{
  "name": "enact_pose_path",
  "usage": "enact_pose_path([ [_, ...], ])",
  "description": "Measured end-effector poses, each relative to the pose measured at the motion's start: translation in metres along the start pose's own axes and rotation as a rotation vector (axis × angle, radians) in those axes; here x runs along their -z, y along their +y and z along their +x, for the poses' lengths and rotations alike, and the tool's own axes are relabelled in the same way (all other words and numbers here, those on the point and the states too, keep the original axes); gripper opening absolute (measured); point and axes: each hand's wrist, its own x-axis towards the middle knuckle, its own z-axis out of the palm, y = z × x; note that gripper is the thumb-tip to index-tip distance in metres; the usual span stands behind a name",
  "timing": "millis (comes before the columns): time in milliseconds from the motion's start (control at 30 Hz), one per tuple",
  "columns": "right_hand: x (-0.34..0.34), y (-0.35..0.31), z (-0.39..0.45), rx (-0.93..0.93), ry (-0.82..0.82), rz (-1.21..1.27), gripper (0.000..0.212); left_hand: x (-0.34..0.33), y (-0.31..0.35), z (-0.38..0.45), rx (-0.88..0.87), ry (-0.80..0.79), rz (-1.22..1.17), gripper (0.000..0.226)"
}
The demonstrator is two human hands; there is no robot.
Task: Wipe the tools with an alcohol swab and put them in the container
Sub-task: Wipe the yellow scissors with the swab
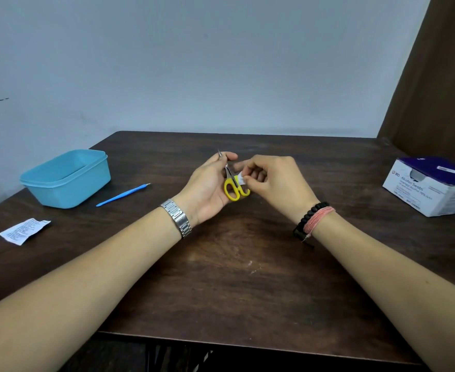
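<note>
Small scissors [233, 190] with yellow handles and steel blades are held over the middle of the table. My left hand [207, 187] pinches the blades near the tip, handles pointing toward me. My right hand [272, 181] pinches a small white alcohol swab [240, 180] against the scissors just above the handles. A blue plastic container [66, 178], open, stands at the left of the table. A thin blue-handled tool [121, 195] with a fine metal tip lies on the table just right of the container.
A torn white swab wrapper [23, 231] lies near the table's left front. A white and purple box of alcohol swabs [432, 185] sits at the right edge. The dark wooden table [234, 277] meets a wall behind; a brown curtain [435, 76] hangs at the right.
</note>
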Motion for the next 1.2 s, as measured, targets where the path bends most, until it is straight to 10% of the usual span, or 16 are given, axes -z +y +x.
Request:
enact_pose_path([
  [900,0.001,-0.008,-0.003,0.088,-0.130,0.011,0.006,0.002,0.000,-0.002,-0.023,0.048,0.106,0.036],
  [1200,0.007,0.002,0.004,-0.019,0.087,0.005,0.007,-0.002,-0.008,-0.002,0.046,-0.313,0.211,0.044],
])
